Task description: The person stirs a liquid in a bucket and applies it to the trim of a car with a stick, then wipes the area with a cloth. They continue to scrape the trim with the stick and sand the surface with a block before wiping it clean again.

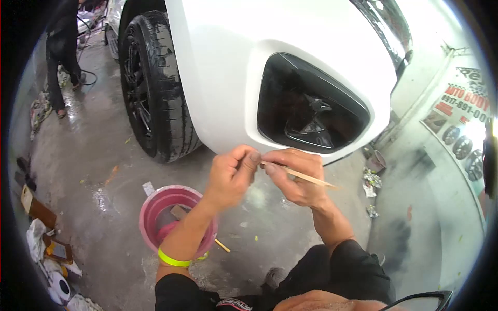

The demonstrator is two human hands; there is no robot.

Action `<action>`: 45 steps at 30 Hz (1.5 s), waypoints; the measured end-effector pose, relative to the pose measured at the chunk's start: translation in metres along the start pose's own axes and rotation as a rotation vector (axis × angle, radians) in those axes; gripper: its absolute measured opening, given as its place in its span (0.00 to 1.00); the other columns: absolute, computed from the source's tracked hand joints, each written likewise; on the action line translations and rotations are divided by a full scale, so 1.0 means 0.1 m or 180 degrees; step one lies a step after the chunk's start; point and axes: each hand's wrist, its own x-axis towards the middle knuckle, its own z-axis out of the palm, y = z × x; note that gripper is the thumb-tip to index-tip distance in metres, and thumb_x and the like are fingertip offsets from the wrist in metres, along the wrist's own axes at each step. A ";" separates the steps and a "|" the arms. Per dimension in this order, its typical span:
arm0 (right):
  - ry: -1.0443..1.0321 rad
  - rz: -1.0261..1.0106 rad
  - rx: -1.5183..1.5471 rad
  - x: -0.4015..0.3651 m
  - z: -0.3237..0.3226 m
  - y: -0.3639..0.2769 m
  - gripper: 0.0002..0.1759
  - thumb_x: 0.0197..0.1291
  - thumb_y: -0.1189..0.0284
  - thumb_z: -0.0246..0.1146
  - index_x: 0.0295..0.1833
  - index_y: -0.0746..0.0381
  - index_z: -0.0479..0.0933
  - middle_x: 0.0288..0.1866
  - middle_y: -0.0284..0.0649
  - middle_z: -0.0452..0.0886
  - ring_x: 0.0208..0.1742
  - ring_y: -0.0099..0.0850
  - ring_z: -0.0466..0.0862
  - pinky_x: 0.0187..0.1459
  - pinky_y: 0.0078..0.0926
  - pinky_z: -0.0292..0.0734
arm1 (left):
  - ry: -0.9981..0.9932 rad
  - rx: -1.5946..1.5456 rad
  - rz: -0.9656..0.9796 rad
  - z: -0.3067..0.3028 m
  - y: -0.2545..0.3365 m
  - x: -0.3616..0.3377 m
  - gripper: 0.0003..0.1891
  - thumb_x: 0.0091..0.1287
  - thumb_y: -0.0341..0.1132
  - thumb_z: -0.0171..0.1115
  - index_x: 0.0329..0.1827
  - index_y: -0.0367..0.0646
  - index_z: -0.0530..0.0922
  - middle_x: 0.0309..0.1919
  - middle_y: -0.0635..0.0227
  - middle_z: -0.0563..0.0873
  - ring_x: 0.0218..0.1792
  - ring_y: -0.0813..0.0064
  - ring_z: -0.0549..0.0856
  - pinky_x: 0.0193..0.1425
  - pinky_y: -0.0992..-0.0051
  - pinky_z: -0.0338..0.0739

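Note:
My right hand point(303, 179) is closed around a thin, pale wooden stick point(314, 180), whose far end sticks out to the right past the fingers. Thumb and forefinger of my left hand point(231, 173) are pinched together at the stick's other end; what lies between those fingertips is hidden. Both hands are held in front of the lower edge of a white car bumper point(223, 88). Just above them is a glossy black lamp recess point(311, 106) set in that bumper. A yellow-green band point(174, 259) circles my left wrist.
Below my left forearm stands a pink bucket point(148, 223) with things inside. A black-rimmed tire point(166, 88) is at left. Containers and rags point(52, 249) line the left edge. Another person point(62, 57) stands at the upper left beside a hose. Crumpled foil point(371, 181) lies by the right wall.

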 end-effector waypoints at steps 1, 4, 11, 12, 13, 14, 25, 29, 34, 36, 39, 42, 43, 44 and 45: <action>-0.0154 0.0301 -0.0166 0.04 0.00 -0.10 0.08 0.59 0.80 0.69 0.44 0.64 0.87 0.38 0.45 0.89 0.35 0.36 0.89 0.39 0.29 0.83 | -0.0029 -0.0080 0.0031 -0.01 -0.01 -0.02 0.15 0.82 0.43 0.55 0.42 0.39 0.79 0.22 0.76 0.78 0.23 0.86 0.76 0.27 0.82 0.69; -0.0117 0.0596 -0.0278 0.17 0.00 -0.18 0.06 0.60 0.78 0.69 0.43 0.63 0.88 0.37 0.45 0.89 0.35 0.36 0.90 0.39 0.29 0.84 | 0.0208 -0.0062 0.0110 -0.07 0.00 0.00 0.15 0.82 0.42 0.56 0.41 0.39 0.80 0.23 0.76 0.78 0.23 0.86 0.75 0.27 0.82 0.69; 0.1317 0.0299 -0.0850 0.90 -0.05 -0.12 0.04 0.65 0.75 0.67 0.44 0.62 0.83 0.29 0.39 0.86 0.25 0.25 0.84 0.30 0.23 0.78 | 0.1458 -0.0880 0.0526 -0.45 0.17 0.15 0.15 0.81 0.42 0.57 0.39 0.39 0.80 0.22 0.77 0.76 0.22 0.87 0.74 0.26 0.82 0.69; 0.1344 0.0175 -0.0863 0.94 -0.02 -0.04 0.04 0.64 0.76 0.67 0.44 0.62 0.83 0.28 0.39 0.86 0.25 0.25 0.83 0.30 0.23 0.78 | 0.1370 -0.0811 0.0692 -0.50 0.18 0.13 0.15 0.81 0.42 0.57 0.40 0.40 0.80 0.23 0.77 0.76 0.23 0.86 0.74 0.27 0.82 0.69; 0.1365 0.0045 -0.0869 0.95 0.01 0.02 0.04 0.63 0.77 0.67 0.43 0.62 0.84 0.27 0.38 0.86 0.24 0.25 0.82 0.29 0.23 0.77 | 0.1357 -0.0813 0.0704 -0.51 0.20 0.11 0.15 0.81 0.42 0.57 0.39 0.40 0.80 0.23 0.77 0.77 0.23 0.86 0.74 0.27 0.82 0.68; 0.1347 0.0040 -0.0871 0.93 0.03 0.05 0.04 0.63 0.77 0.67 0.43 0.62 0.84 0.27 0.38 0.86 0.24 0.25 0.82 0.29 0.23 0.77 | 0.1372 -0.0823 0.0703 -0.54 0.21 0.10 0.15 0.81 0.42 0.57 0.39 0.40 0.80 0.23 0.77 0.77 0.23 0.86 0.74 0.27 0.82 0.68; 0.1596 -0.0696 -0.1843 0.93 0.20 0.09 0.08 0.57 0.82 0.67 0.43 0.64 0.84 0.26 0.42 0.84 0.24 0.35 0.83 0.28 0.29 0.78 | 0.1392 -0.0993 0.0855 -0.60 0.25 0.06 0.15 0.80 0.40 0.59 0.38 0.37 0.80 0.21 0.77 0.76 0.22 0.88 0.73 0.25 0.83 0.67; 0.1460 -0.0544 -0.1948 0.92 0.17 0.04 0.08 0.55 0.83 0.68 0.42 0.65 0.85 0.25 0.43 0.84 0.24 0.37 0.84 0.28 0.30 0.78 | 0.1362 -0.0993 0.0883 -0.61 0.23 0.06 0.15 0.80 0.39 0.59 0.38 0.37 0.80 0.21 0.76 0.77 0.22 0.88 0.73 0.25 0.83 0.67; 0.1272 -0.0920 -0.2077 0.83 0.15 0.11 0.07 0.58 0.82 0.67 0.42 0.65 0.86 0.28 0.45 0.86 0.24 0.33 0.85 0.29 0.25 0.79 | 0.1400 -0.0993 0.0802 -0.59 0.22 0.05 0.15 0.80 0.40 0.60 0.38 0.37 0.81 0.21 0.77 0.77 0.22 0.88 0.73 0.26 0.83 0.67; 0.1270 -0.0766 -0.2165 0.89 0.12 0.07 0.07 0.58 0.81 0.67 0.42 0.65 0.86 0.28 0.45 0.86 0.24 0.33 0.85 0.30 0.25 0.79 | 0.1395 -0.0954 0.0774 -0.58 0.20 0.05 0.15 0.80 0.40 0.60 0.38 0.37 0.81 0.21 0.77 0.78 0.22 0.88 0.73 0.26 0.83 0.67; 0.1566 -0.0613 -0.1911 0.93 0.18 0.07 0.07 0.58 0.82 0.66 0.42 0.65 0.86 0.28 0.44 0.86 0.23 0.31 0.85 0.29 0.25 0.79 | 0.1367 -0.0871 0.0720 -0.55 0.18 0.05 0.15 0.80 0.40 0.60 0.38 0.37 0.81 0.22 0.77 0.78 0.22 0.88 0.74 0.26 0.83 0.68; 0.1370 -0.0722 -0.1998 0.90 0.14 0.10 0.07 0.59 0.82 0.66 0.42 0.65 0.86 0.28 0.44 0.87 0.24 0.29 0.85 0.29 0.24 0.79 | 0.1373 -0.0843 0.0745 -0.52 0.18 0.07 0.15 0.80 0.40 0.60 0.38 0.37 0.81 0.22 0.77 0.78 0.22 0.89 0.74 0.26 0.84 0.68; 0.1371 -0.0720 -0.1997 0.91 0.13 0.10 0.07 0.59 0.82 0.66 0.42 0.65 0.86 0.28 0.44 0.87 0.24 0.29 0.85 0.29 0.24 0.79 | 0.1381 -0.0854 0.0781 -0.52 0.17 0.07 0.15 0.79 0.40 0.60 0.38 0.37 0.81 0.23 0.77 0.78 0.22 0.89 0.73 0.26 0.84 0.68; 0.1301 -0.0767 -0.2002 0.91 0.11 0.11 0.07 0.59 0.82 0.66 0.42 0.65 0.86 0.28 0.43 0.87 0.24 0.29 0.85 0.28 0.24 0.79 | 0.1379 -0.0855 0.0780 -0.52 0.17 0.07 0.15 0.79 0.40 0.60 0.38 0.37 0.81 0.23 0.77 0.78 0.22 0.89 0.73 0.26 0.84 0.68; 0.1231 -0.0800 -0.2025 0.88 0.09 0.08 0.07 0.59 0.82 0.65 0.42 0.66 0.86 0.28 0.43 0.87 0.24 0.29 0.85 0.28 0.24 0.79 | 0.1365 -0.0868 0.0759 -0.52 0.17 0.04 0.15 0.79 0.40 0.60 0.38 0.37 0.81 0.23 0.77 0.78 0.22 0.89 0.73 0.26 0.84 0.68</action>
